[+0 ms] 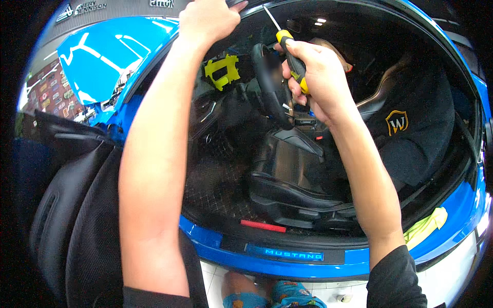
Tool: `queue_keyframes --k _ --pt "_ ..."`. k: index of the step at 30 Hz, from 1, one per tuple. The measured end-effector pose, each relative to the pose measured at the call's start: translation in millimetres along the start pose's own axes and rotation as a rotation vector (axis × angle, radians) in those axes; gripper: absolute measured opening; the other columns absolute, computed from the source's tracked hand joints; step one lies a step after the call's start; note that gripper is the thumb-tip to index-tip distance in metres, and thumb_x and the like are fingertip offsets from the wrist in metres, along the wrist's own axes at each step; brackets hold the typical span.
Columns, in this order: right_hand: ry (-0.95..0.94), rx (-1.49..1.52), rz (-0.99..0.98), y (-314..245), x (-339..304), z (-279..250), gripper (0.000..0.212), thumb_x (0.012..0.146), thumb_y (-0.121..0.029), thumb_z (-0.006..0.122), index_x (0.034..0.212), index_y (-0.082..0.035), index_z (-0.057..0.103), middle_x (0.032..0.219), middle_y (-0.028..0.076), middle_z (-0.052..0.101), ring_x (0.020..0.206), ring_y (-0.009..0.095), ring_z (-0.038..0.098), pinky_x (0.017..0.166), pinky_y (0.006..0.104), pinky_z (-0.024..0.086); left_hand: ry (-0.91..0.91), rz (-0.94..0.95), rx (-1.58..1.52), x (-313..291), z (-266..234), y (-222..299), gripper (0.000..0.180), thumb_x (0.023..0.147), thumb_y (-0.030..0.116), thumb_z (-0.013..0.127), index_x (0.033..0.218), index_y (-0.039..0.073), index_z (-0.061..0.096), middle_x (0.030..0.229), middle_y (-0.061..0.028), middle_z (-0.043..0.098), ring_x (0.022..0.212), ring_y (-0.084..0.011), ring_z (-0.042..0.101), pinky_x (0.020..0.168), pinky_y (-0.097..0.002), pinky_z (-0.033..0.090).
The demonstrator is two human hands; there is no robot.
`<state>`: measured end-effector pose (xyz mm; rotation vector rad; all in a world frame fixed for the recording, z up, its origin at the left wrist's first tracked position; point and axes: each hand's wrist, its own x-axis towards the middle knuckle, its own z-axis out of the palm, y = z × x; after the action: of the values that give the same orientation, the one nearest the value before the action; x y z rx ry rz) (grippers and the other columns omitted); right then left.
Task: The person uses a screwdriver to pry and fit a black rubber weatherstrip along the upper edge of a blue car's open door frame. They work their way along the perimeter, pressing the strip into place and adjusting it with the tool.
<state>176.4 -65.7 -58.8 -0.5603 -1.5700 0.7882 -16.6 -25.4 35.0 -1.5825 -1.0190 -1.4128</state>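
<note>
One screwdriver (pixel 295 62), two bare hands and one steering wheel (pixel 263 84) were in view at the open doorway of a blue car (pixel 287 269). The right hand (pixel 321 74) had its grip closed around the screwdriver, which slanted up and to the left, its tip near the dark upper trim (pixel 251 9) of the doorway. The left hand (pixel 208 23) was raised, its fingertips apparently against that trim; whether its grip held anything could not be told. One red bar (pixel 263 226) lay below the seat (pixel 287 154), and one yellow-green cloth (pixel 429 226) sat on the sill at right. The floor (pixel 447 272) was white, the wall (pixel 118 13) beyond grey and ribbed. The screwdriver showed a slim metal shaft and a black-and-yellow handle; the seat was smooth and black, the door (pixel 87 215) dark with a mesh-textured panel.
</note>
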Motion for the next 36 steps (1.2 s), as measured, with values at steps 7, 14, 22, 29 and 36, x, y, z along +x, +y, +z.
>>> queue_keyframes --k 7,14,22,29,36 --pt "-0.021 0.066 -0.062 8.5 8.8 13.2 0.033 0.103 -0.031 0.055 0.116 -0.001 0.065 0.071 0.002 0.060 0.044 0.006 0.048 0.038 0.0215 0.033 -0.022 0.040 0.047 -0.9 -7.1 -1.3 0.041 0.092 0.032 0.063 0.128 0.012 0.066 0.112 -0.0211 0.071 0.107 -0.0400 0.066 0.095 -0.0480 0.051" --pt "-0.002 0.159 -0.097 22.6 20.3 31.8 0.036 0.103 -0.029 0.054 0.117 0.002 0.063 0.070 0.003 0.060 0.043 0.008 0.048 0.037 0.0221 0.033 0.132 0.062 0.040 -9.8 2.4 -0.7 0.040 0.092 0.032 0.061 0.127 0.014 0.068 0.113 -0.0201 0.071 0.107 -0.0386 0.067 0.095 -0.0460 0.051" --pt "0.029 0.138 -0.160 30.3 20.1 35.1 0.036 0.103 -0.029 0.053 0.118 0.003 0.063 0.069 0.003 0.060 0.042 0.007 0.048 0.036 0.0208 0.033 0.107 0.027 0.062 -12.8 -2.1 6.2 0.037 0.091 0.032 0.060 0.122 0.014 0.069 0.110 -0.0196 0.072 0.104 -0.0385 0.068 0.092 -0.0473 0.053" --pt "0.021 0.128 -0.183 30.0 23.3 31.8 0.036 0.103 -0.028 0.053 0.119 0.003 0.061 0.068 0.003 0.060 0.042 0.006 0.048 0.036 0.0202 0.032 0.130 0.066 0.076 -7.8 3.6 -0.5 0.036 0.092 0.033 0.060 0.121 0.015 0.068 0.107 -0.0200 0.072 0.101 -0.0393 0.069 0.089 -0.0478 0.054" --pt "-0.148 0.549 0.050 8.8 15.3 26.0 0.037 0.104 -0.027 0.048 0.124 0.005 0.055 0.077 0.004 0.058 0.048 0.006 0.046 0.039 0.0200 0.032 0.088 0.016 0.062 -7.2 -0.5 3.8 0.032 0.093 0.034 0.059 0.118 0.016 0.069 0.104 -0.0187 0.072 0.098 -0.0388 0.069 0.088 -0.0483 0.054"
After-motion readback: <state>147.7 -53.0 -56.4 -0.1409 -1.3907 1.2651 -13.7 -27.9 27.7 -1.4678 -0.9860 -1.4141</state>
